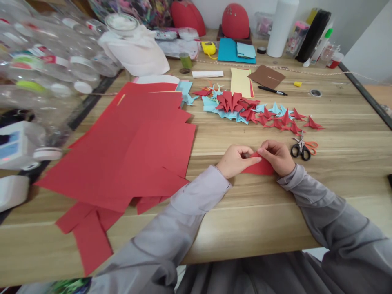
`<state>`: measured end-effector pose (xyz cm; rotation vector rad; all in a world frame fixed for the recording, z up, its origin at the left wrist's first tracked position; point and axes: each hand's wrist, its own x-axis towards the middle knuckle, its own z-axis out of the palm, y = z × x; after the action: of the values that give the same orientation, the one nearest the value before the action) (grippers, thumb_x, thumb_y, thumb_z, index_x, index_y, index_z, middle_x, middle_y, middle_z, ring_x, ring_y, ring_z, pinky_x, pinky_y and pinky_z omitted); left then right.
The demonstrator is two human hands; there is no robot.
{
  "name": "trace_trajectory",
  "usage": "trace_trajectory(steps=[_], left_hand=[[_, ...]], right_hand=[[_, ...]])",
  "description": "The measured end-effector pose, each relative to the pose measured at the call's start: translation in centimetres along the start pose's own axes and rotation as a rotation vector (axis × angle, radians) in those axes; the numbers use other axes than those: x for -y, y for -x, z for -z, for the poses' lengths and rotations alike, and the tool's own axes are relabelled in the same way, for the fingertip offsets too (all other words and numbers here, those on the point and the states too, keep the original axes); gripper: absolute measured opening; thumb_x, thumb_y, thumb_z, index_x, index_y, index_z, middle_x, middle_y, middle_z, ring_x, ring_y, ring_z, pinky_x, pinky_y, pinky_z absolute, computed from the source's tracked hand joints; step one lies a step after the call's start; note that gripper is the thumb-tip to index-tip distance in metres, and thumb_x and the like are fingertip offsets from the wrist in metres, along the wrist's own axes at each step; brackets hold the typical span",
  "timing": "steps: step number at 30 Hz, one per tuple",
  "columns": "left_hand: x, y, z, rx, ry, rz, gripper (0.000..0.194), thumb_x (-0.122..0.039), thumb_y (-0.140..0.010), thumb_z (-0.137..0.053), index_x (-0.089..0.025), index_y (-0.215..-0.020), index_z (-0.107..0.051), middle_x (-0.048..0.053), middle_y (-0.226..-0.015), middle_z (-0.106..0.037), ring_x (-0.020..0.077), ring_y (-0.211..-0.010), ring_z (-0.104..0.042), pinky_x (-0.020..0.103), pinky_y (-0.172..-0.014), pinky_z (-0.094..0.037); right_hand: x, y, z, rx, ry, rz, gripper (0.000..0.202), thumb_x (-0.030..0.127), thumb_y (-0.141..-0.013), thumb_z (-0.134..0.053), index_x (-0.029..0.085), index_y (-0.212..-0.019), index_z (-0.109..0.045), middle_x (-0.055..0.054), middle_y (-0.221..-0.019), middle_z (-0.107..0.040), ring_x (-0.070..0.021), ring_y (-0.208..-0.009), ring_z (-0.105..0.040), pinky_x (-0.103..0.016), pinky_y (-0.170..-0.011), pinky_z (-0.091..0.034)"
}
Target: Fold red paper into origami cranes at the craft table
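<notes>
A small piece of red paper is held between both hands, just above or on the wooden table. My left hand pinches its left side, thumb along the upper edge. My right hand grips the upper right part, its thumb and fingertips meeting near the left thumb. The fingers partly cover the paper, so its folds are hard to make out. Beyond the hands lies a row of folded red paper cranes mixed with light blue ones. Two pairs of scissors, black-handled and orange-handled, lie right of my right hand.
Large red paper sheets spread over the table's left side, with cut strips near the front edge. Plastic bottles crowd the far left. A yellow tape measure, a black pen and a white bottle stand or lie farther back.
</notes>
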<state>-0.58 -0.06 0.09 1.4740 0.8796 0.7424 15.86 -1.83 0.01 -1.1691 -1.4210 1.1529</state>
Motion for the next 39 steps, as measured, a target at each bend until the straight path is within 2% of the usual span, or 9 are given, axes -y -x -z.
trace_trajectory(steps=[5,13,18,25,31,34,36,39], left_hand=[[-0.05,-0.03,-0.24,-0.017,-0.051,-0.001,0.032,-0.043,-0.065,-0.069,-0.013,-0.061,-0.057,-0.005,-0.055,-0.044,0.007,-0.054,-0.035,0.023,-0.052,-0.029],[-0.16,-0.13,0.09,0.044,-0.07,-0.006,0.041,-0.046,-0.067,-0.067,-0.015,-0.05,-0.045,-0.007,-0.05,-0.031,0.006,-0.05,-0.027,0.023,-0.051,-0.024],[0.21,-0.24,0.17,0.08,-0.068,-0.009,0.034,-0.041,-0.068,-0.065,-0.015,-0.053,-0.049,-0.006,-0.053,-0.035,0.0067,-0.052,-0.031,0.023,-0.052,-0.027],[0.06,-0.21,0.25,0.1,-0.022,-0.024,0.026,-0.038,-0.066,-0.065,-0.013,-0.06,-0.057,-0.003,-0.057,-0.047,0.0081,-0.056,-0.039,0.023,-0.054,-0.031],[-0.14,-0.12,0.13,0.029,-0.072,-0.005,0.033,-0.044,-0.066,-0.067,-0.014,-0.057,-0.057,-0.005,-0.053,-0.041,0.0073,-0.053,-0.033,0.023,-0.051,-0.027],[-0.2,-0.12,0.1,0.025,-0.109,-0.031,0.044,-0.048,-0.066,-0.068,-0.016,-0.047,-0.043,-0.006,-0.05,-0.028,0.006,-0.051,-0.024,0.023,-0.049,-0.02],[-0.24,-0.13,0.08,0.028,-0.119,-0.034,0.051,-0.049,-0.066,-0.068,-0.016,-0.044,-0.036,-0.006,-0.05,-0.024,0.0057,-0.05,-0.022,0.024,-0.049,-0.018],[-0.29,-0.1,0.04,0.026,-0.119,-0.011,0.05,-0.052,-0.065,-0.068,-0.016,-0.046,-0.041,-0.006,-0.05,-0.026,0.006,-0.051,-0.024,0.024,-0.049,-0.019]], right_hand=[[-0.01,0.13,-0.19,-0.01,-0.002,0.0,0.037,0.05,-0.07,-0.07,0.017,-0.062,-0.057,0.002,-0.056,-0.053,-0.0085,-0.053,-0.044,-0.023,-0.051,-0.037],[-0.09,0.09,-0.12,0.041,-0.014,-0.013,0.035,0.049,-0.069,-0.072,0.016,-0.066,-0.06,0.001,-0.06,-0.056,-0.0092,-0.055,-0.046,-0.024,-0.053,-0.038],[-0.1,0.02,0.01,0.075,-0.04,-0.057,0.039,0.053,-0.069,-0.07,0.016,-0.063,-0.058,0.003,-0.058,-0.052,-0.0083,-0.054,-0.042,-0.023,-0.052,-0.035],[-0.19,0.06,-0.04,0.093,-0.126,-0.174,0.042,0.056,-0.067,-0.07,0.017,-0.062,-0.055,0.005,-0.052,-0.047,-0.0068,-0.048,-0.038,-0.022,-0.046,-0.029],[0.04,0.08,-0.31,0.042,-0.045,-0.093,0.041,0.055,-0.067,-0.071,0.017,-0.065,-0.055,0.004,-0.055,-0.052,-0.0071,-0.049,-0.041,-0.022,-0.047,-0.033],[-0.05,0.08,-0.4,0.045,0.023,-0.07,0.042,0.055,-0.063,-0.074,0.017,-0.062,-0.055,0.002,-0.055,-0.056,-0.0086,-0.051,-0.044,-0.023,-0.048,-0.034],[-0.15,0.13,-0.4,0.035,0.048,-0.041,0.042,0.054,-0.064,-0.074,0.018,-0.061,-0.054,0.003,-0.054,-0.055,-0.0086,-0.051,-0.044,-0.023,-0.048,-0.034],[-0.28,0.24,-0.37,0.026,0.048,-0.004,0.038,0.05,-0.067,-0.074,0.018,-0.062,-0.054,0.003,-0.053,-0.053,-0.0084,-0.05,-0.043,-0.023,-0.048,-0.033]])
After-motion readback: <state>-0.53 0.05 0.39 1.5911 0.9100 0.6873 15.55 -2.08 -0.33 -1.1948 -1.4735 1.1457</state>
